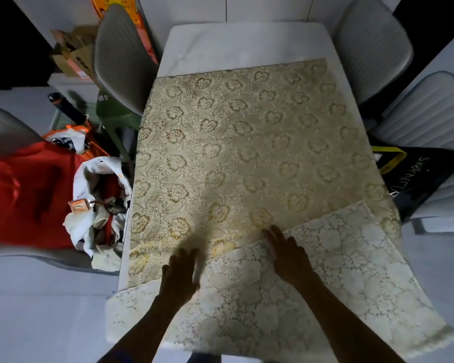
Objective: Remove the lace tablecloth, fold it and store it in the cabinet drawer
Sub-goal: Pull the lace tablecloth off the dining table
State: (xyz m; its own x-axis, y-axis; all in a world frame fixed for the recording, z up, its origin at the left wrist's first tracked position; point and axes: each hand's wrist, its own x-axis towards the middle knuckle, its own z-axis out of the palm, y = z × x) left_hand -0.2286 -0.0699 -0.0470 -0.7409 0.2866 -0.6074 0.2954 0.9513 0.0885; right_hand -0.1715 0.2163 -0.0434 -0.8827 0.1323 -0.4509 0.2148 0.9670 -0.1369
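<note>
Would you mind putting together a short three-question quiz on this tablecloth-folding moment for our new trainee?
1. True or false: both hands lie flat with straight fingers on the lace tablecloth.
2. Which end of the white table is bare of cloth? A) the far end B) the near end C) neither
3. Fill in: the right hand rests on a paler folded-over layer of lace, while the left hand lies by that layer's ____ edge.

Key
1. True: neither hand grips or pinches the cloth.
2. A: the cloth stops short of the far end, and its near edge hangs over the table's near side.
3. Left.
</note>
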